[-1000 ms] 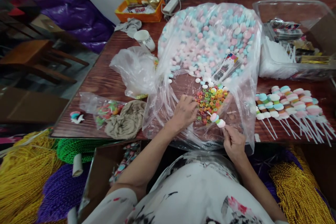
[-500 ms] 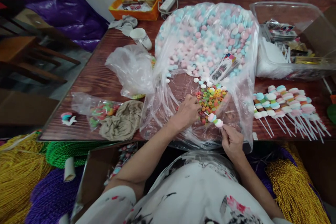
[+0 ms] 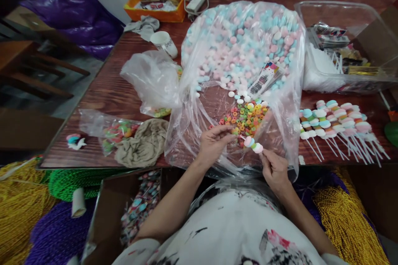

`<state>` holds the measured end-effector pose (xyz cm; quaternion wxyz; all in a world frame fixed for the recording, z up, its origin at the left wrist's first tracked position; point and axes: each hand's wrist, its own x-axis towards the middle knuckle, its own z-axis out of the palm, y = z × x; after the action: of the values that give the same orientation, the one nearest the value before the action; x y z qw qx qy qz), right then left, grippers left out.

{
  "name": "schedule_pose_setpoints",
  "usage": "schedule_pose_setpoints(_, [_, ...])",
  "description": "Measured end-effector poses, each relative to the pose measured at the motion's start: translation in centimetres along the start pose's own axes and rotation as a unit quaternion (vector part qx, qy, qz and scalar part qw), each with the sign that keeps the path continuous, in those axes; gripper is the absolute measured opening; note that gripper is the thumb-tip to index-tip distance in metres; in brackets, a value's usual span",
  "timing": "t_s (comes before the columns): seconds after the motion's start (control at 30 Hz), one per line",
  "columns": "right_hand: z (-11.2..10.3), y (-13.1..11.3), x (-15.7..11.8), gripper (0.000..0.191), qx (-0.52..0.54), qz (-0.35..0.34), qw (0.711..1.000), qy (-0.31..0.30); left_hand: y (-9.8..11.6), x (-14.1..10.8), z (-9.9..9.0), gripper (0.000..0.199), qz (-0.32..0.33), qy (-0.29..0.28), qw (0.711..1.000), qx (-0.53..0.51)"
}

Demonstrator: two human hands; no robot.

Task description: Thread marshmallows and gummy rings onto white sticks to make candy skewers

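Note:
My right hand [image 3: 275, 167] pinches the lower end of a marshmallow skewer [image 3: 253, 145] whose pieces are pink, blue, green and white. Its bare tip points up and left. My left hand [image 3: 214, 143] is closer to that tip, thumb and forefinger brought together. What they pinch is too small to make out. Just beyond both hands lies a pile of small coloured rings [image 3: 248, 120] in orange, yellow, green and red. They rest on the open mouth of a large clear plastic bag [image 3: 192, 128], which holds many pastel marshmallows [image 3: 230, 54].
Finished-looking marshmallow skewers [image 3: 338, 120] lie in rows at the right. Behind them stands a clear plastic bin [image 3: 348, 78] of packets and white sticks. Printed cards [image 3: 264, 79] rest on the bag. A cloth [image 3: 144, 143], small candy bags [image 3: 120, 130] and a white cup [image 3: 164, 44] sit left.
My left hand has drawn back from the ring pile toward me, its fingertips now beside the skewer's tip. The right hand keeps hold of the skewer, almost in place.

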<state>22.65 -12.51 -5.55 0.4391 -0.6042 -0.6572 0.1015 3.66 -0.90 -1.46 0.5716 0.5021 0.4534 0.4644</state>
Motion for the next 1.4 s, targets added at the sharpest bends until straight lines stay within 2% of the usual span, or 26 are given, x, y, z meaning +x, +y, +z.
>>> schedule_pose_setpoints(0.07, [0.1, -0.5, 0.1, 0.014, -0.013, -0.012, 1.000, -0.007, 0.1, -0.6, -0.2, 0.027, -0.009, 0.006, 0.999, -0.035])
schedule_pose_setpoints(0.17, [0.4, -1.2, 0.3, 0.015, -0.027, -0.026, 0.999, -0.036, 0.0, -1.2, -0.7, 0.024, 0.037, 0.017, 0.999, -0.034])
schedule_pose_setpoints(0.27, [0.6, -1.6, 0.5, 0.019, -0.025, -0.009, 0.996, -0.080, 0.0, -1.8, -1.3, 0.021, 0.151, 0.026, 0.986, 0.071])
schedule_pose_setpoints(0.33, [0.6, -1.8, 0.6, 0.020, -0.028, 0.008, 0.995, -0.097, 0.0, -2.2, -1.6, 0.019, 0.234, 0.009, 0.956, 0.178])
schedule_pose_setpoints(0.4, [0.7, -2.0, 0.7, 0.021, -0.026, 0.014, 0.995, -0.095, 0.0, -2.4, -1.6, 0.017, 0.280, -0.013, 0.928, 0.246])
schedule_pose_setpoints(0.43, [0.8, -2.1, 0.7, 0.020, -0.022, 0.013, 0.996, -0.087, 0.0, -2.5, -1.6, 0.016, 0.280, -0.020, 0.925, 0.257])
schedule_pose_setpoints(0.5, [0.9, -2.3, 0.6, 0.019, -0.009, 0.005, 0.998, -0.066, 0.0, -2.5, -1.5, 0.017, 0.241, -0.009, 0.945, 0.219])
schedule_pose_setpoints(0.6, [1.3, -2.5, 0.5, 0.018, 0.002, -0.006, 0.999, -0.048, 0.4, -2.2, -1.1, 0.034, 0.113, 0.030, 0.992, 0.038])
schedule_pose_setpoints(0.7, [1.8, -2.5, 0.4, 0.018, 0.005, -0.014, 0.999, -0.045, 0.8, -1.8, -0.8, 0.047, -0.002, 0.033, 0.994, -0.105])
schedule_pose_setpoints(0.77, [2.1, -2.4, 0.3, 0.019, 0.012, -0.018, 0.999, -0.036, 0.7, -1.7, -0.7, 0.039, -0.042, 0.017, 0.991, -0.126])
schedule_pose_setpoints(0.87, [2.5, -2.2, 0.2, 0.020, 0.030, -0.031, 0.999, -0.018, 0.1, -1.9, -0.7, 0.015, -0.039, 0.000, 0.995, -0.096])
schedule_pose_setpoints(0.93, [2.6, -2.0, 0.2, 0.021, 0.036, -0.047, 0.998, -0.009, -0.3, -2.0, -0.7, 0.010, -0.026, -0.011, 0.996, -0.079])
schedule_pose_setpoints(1.13, [2.7, -1.7, 0.3, 0.021, 0.046, -0.060, 0.997, -0.015, -0.8, -2.1, 0.1, 0.013, -0.059, -0.033, 0.991, -0.116])
schedule_pose_setpoints(1.23, [2.8, -1.7, 0.2, 0.021, 0.043, -0.056, 0.997, -0.027, -0.8, -2.3, 0.5, 0.015, -0.058, -0.052, 0.993, -0.090])
schedule_pose_setpoints(1.3, [2.8, -1.8, 0.2, 0.022, 0.045, -0.046, 0.997, -0.042, -0.4, -2.1, 0.4, 0.015, -0.053, -0.077, 0.994, -0.057])
schedule_pose_setpoints(1.4, [2.3, -2.0, 0.6, 0.022, 0.068, -0.009, 0.997, -0.048, 1.2, -0.2, -0.3, 0.018, -0.080, -0.159, 0.984, -0.005])
